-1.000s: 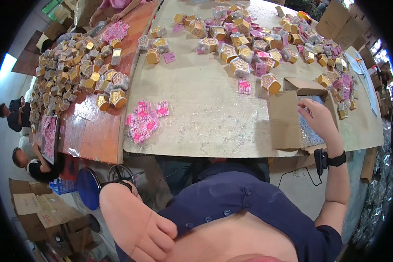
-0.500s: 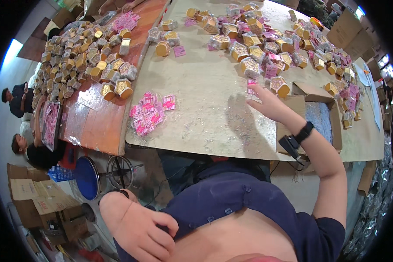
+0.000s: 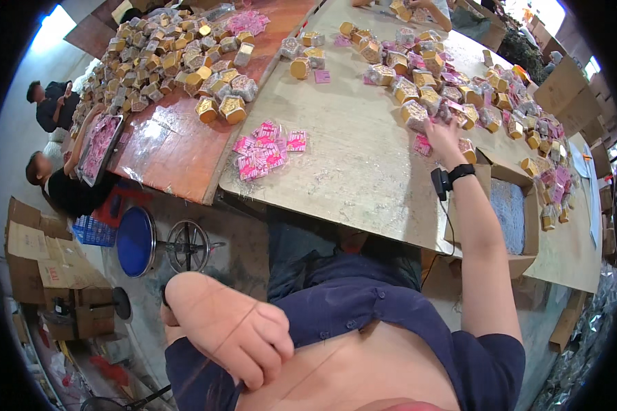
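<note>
Across a pale wooden worktable (image 3: 349, 171), we see the person's right hand (image 3: 447, 137) among clear-wrapped, gold, faceted boxes (image 3: 432, 61), beyond an open brown cardboard carton (image 3: 532, 222); the left hand (image 3: 250, 339) curls before the chest. We cannot tell whether either grips anything.

Here's your table (image 3: 349, 161), dead ahead, and your right hand (image 3: 447, 137) is in at the near edge of the packs (image 3: 428, 79), which spread across the far side and down the right! Just right of that wrist, the carton (image 3: 532, 216) sits near the front edge. Over left, the packet pile (image 3: 262, 152) lies by the seam, and beyond it the side table (image 3: 154, 157) carries its heap (image 3: 164, 61), tray (image 3: 118, 138) at its left. Below, the stool (image 3: 136, 241) stands right of the crate (image 3: 92, 231)!
</note>
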A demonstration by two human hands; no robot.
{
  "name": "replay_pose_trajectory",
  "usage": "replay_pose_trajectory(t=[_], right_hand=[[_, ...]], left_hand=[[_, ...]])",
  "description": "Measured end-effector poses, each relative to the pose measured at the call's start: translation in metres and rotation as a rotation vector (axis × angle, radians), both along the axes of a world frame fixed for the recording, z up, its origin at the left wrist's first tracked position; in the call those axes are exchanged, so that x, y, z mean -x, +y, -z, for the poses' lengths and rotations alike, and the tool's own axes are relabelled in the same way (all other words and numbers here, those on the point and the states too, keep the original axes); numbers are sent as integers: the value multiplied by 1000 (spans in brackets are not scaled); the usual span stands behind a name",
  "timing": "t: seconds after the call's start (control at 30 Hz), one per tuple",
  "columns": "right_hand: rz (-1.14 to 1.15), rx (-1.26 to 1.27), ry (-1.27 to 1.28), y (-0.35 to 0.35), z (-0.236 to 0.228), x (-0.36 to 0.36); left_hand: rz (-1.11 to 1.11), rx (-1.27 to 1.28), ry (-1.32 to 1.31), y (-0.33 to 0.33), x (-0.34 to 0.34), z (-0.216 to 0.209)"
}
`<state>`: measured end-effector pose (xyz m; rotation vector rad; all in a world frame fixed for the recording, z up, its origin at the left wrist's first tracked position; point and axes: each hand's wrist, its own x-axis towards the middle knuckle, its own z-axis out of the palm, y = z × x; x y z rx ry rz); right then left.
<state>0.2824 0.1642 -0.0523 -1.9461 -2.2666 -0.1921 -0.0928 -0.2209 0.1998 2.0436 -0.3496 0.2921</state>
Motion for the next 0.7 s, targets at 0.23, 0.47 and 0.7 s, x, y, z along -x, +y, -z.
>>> replay_pose_trajectory(t=[0.23,0.47,0.7], right_hand=[[-281,207,138,-86,-16,36],[-464,387,221,-160,-41,34],[-469,270,360,-175,-20,32]], left_hand=[[-352,-402,-173,-6,-89,16],[-186,-437,-397,-26,-156,29],[-375,-453,-537,-26,-180,36]])
